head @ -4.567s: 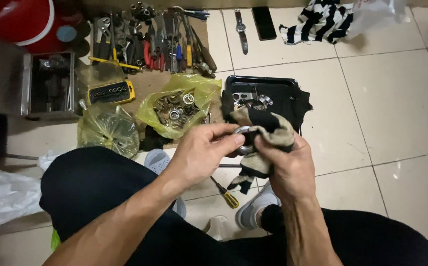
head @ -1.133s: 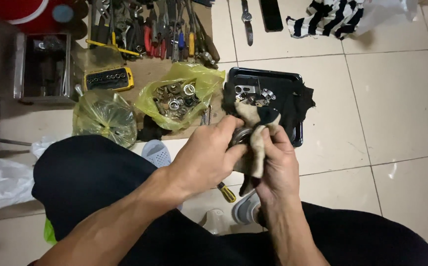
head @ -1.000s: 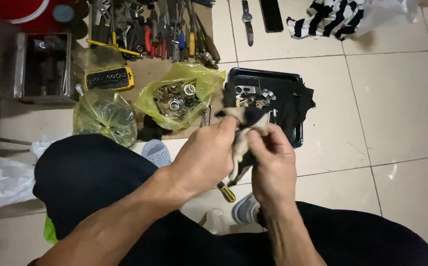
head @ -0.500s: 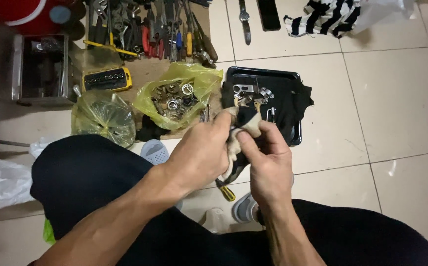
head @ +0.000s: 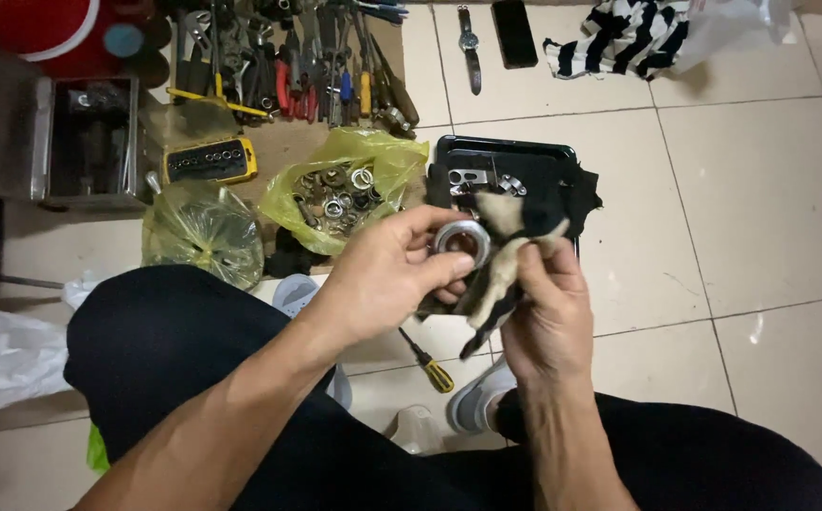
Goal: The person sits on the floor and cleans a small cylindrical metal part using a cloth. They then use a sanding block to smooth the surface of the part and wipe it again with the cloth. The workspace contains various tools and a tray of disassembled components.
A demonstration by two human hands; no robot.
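1. Head view: the left hand fingers grip a metal ring above the black tray near edge.
2. The right hand fingers clutch a dirty rag touching the ring.
3. Bare floor tiles lie open rightward.

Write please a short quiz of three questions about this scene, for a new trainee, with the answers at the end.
1. True or false: the left hand holds a round metal ring.
2. What does the right hand hold? A) a hammer B) a dirty cloth C) a phone
3. Fill the gap: on the tiled floor, the open yellow plastic bag of small metal parts lies to the ____ of the black tray.

Key
1. True: the fingers close around the ring's edge.
2. B: the cloth hangs from that hand, beside the ring.
3. Left.
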